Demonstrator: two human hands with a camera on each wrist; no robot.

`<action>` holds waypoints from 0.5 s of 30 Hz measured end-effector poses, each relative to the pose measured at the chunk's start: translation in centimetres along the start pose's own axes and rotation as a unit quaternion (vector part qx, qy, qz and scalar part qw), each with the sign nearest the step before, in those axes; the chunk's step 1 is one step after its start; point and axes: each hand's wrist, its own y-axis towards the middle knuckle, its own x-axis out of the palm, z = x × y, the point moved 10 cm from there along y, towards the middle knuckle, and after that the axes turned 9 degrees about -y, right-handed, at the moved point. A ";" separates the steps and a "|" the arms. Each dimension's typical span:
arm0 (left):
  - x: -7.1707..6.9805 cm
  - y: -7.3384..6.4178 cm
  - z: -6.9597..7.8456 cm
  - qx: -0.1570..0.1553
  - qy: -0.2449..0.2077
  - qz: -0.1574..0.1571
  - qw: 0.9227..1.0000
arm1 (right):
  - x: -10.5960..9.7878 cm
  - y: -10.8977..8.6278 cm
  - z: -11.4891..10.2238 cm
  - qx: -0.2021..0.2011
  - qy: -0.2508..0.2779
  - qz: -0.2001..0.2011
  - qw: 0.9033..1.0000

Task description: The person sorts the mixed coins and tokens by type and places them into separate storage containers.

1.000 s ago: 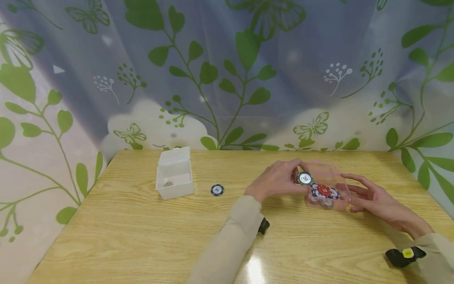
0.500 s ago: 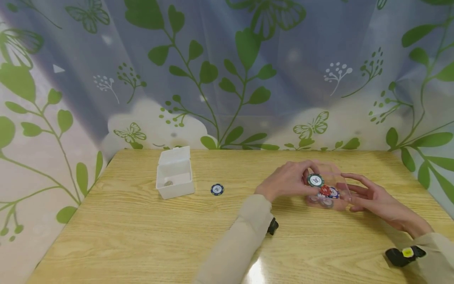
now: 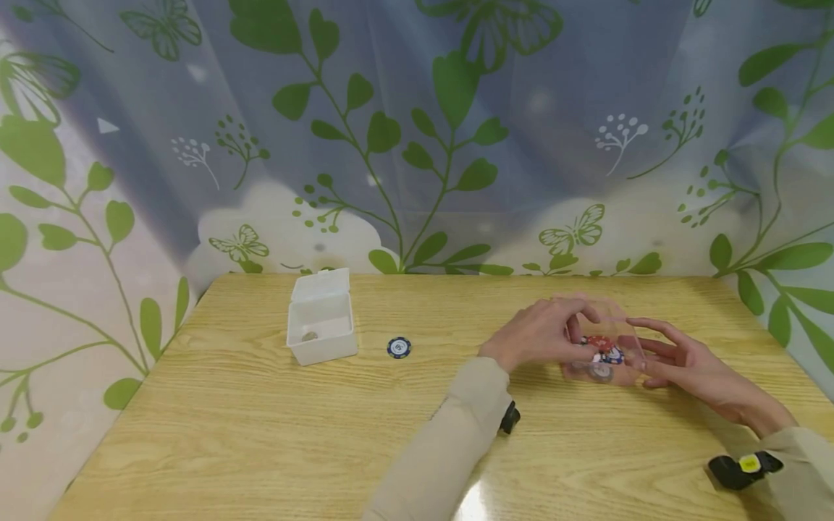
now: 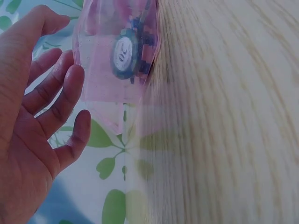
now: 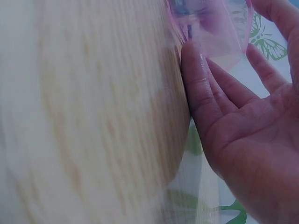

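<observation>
A translucent pink plastic box [image 3: 573,373] stands on the right of the table with several poker chips inside. Through its wall show a red chip [image 3: 601,343] and a blue-and-white chip [image 3: 613,355]. My left hand [image 3: 537,333] is over the box's left side, fingers loosely bent with nothing between them. In the left wrist view, a green chip marked 20 [image 4: 124,53] shows behind the pink wall, apart from those fingers. My right hand [image 3: 697,373] holds the box's right side, index finger at the far edge and thumb at the near one.
A blue poker chip [image 3: 399,348] lies flat on the wooden table [image 3: 260,441]. Left of it stands a white box [image 3: 326,350], lid raised, with a small round piece [image 3: 309,336] inside. A leaf-patterned curtain [image 3: 417,145] hangs behind the table.
My left hand has moved right with the green 20 chip and let it go into the pink box. My right hand and the box have stayed in place.
</observation>
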 end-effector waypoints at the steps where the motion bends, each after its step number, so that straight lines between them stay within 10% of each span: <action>1: 0.0 0.0 0.0 0.000 0.004 0.001 1.000 | 0.0 0.0 0.0 0.002 -0.001 0.000 1.000; 15: -0.5 -0.6 -0.6 0.000 -0.008 0.007 1.000 | 0.1 0.1 -0.2 -0.004 0.001 -0.001 1.000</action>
